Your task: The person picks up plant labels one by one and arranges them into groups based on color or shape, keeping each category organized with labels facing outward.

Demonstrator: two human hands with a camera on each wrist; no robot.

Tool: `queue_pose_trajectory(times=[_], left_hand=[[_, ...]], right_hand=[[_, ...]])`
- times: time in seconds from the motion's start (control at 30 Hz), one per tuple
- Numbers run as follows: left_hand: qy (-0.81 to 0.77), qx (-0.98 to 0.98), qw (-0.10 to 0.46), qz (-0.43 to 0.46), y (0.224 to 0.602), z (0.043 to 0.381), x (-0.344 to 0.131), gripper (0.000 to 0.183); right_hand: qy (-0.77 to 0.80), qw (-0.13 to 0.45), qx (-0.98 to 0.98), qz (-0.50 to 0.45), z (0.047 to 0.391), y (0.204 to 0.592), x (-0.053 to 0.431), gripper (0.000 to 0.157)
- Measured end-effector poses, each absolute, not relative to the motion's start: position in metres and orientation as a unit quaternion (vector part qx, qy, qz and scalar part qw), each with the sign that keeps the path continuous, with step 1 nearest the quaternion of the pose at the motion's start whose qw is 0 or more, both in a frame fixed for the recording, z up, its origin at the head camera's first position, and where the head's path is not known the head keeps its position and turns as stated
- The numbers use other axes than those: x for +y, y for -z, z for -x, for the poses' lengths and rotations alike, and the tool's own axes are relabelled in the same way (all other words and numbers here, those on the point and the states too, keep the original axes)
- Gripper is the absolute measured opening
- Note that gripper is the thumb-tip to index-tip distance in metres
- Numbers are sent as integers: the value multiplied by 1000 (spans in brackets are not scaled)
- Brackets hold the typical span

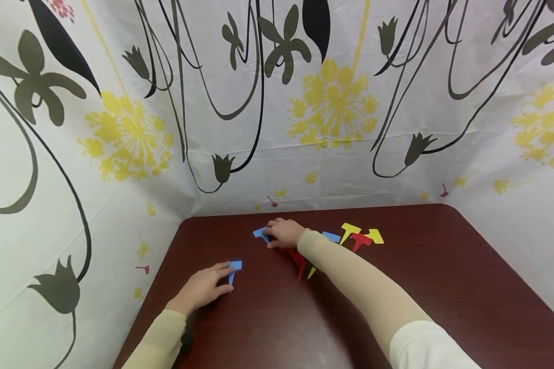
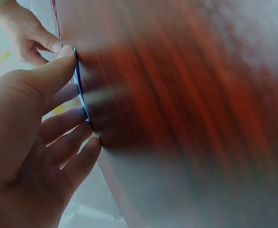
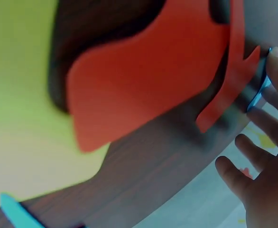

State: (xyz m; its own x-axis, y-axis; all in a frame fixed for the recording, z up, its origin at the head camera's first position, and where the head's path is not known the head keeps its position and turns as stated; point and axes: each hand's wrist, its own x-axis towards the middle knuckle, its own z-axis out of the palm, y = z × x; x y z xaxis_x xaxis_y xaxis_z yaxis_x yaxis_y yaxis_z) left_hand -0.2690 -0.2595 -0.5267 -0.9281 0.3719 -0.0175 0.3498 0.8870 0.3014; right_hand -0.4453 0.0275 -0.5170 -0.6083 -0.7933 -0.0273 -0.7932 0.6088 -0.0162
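Flat on the table's left part lies a blue T-shaped plant label (image 1: 236, 265). My left hand (image 1: 199, 290) rests over it, fingertips on its wide head and thumb beside the tip of its stem. Farther back, my right hand (image 1: 285, 233) pinches a second blue T-shaped plant label (image 1: 259, 232) between thumb and fingers, close over the tabletop. In the left wrist view the first label (image 2: 80, 88) shows edge-on as a thin blue line. Red plant labels (image 1: 301, 264) and a yellow one (image 1: 312, 272) lie partly hidden beneath my right forearm.
Right of my right arm lie a blue label (image 1: 331, 237), two yellow labels, one at the far end (image 1: 375, 236), and a red label (image 1: 361, 240). A dark red-brown table (image 1: 443, 287) carries them all. Patterned cloth (image 1: 277, 128) hangs along its back and sides.
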Motion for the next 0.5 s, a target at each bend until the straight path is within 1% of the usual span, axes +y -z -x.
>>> queue_pose_trajectory(times=[0.1, 0.3, 0.5], left_hand=[[-146, 971, 37, -184, 526, 269, -262, 57], [-151, 971, 37, -183, 526, 266, -266, 56], [-151, 971, 39, -182, 526, 265, -273, 55]], right_hand=[[-13, 6, 897, 442, 443, 520, 23, 54], [-25, 4, 900, 436, 433, 518, 14, 52], [-9, -10, 888, 459, 425, 519, 4, 51]])
